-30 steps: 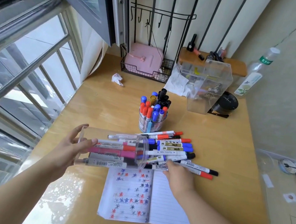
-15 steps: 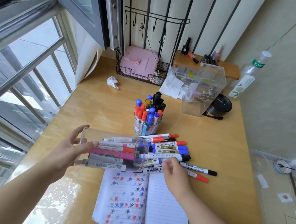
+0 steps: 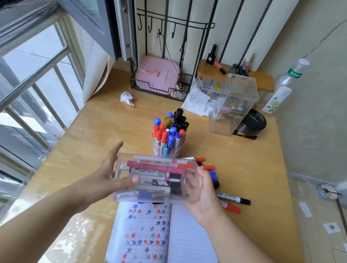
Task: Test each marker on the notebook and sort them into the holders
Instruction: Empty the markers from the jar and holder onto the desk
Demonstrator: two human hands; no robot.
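A clear plastic holder (image 3: 157, 180) lies on its side in the air above the top of the open notebook (image 3: 193, 244), with several pink, red, black and blue markers inside. My left hand (image 3: 105, 175) holds its base end, thumb on the front wall and fingers spread behind. My right hand (image 3: 206, 193) cups the open mouth, fingers curled round the rim. A second clear holder (image 3: 166, 150) stands upright behind, packed with red, blue and black markers. Loose markers lie on the table to the right, among them a black one (image 3: 233, 198) and a red one (image 3: 230, 206).
A clear acrylic box (image 3: 233, 108) and a black round tin (image 3: 254, 122) stand at the back right, beside a plastic bottle (image 3: 284, 88). A wire basket (image 3: 143, 86) holds a pink case; a crumpled tissue (image 3: 126, 98) lies nearby. Window railing runs along the left.
My right hand left the loose markers and moved onto the holder's mouth. The markers that stuck out now sit inside, and the holder is raised a little off the table.
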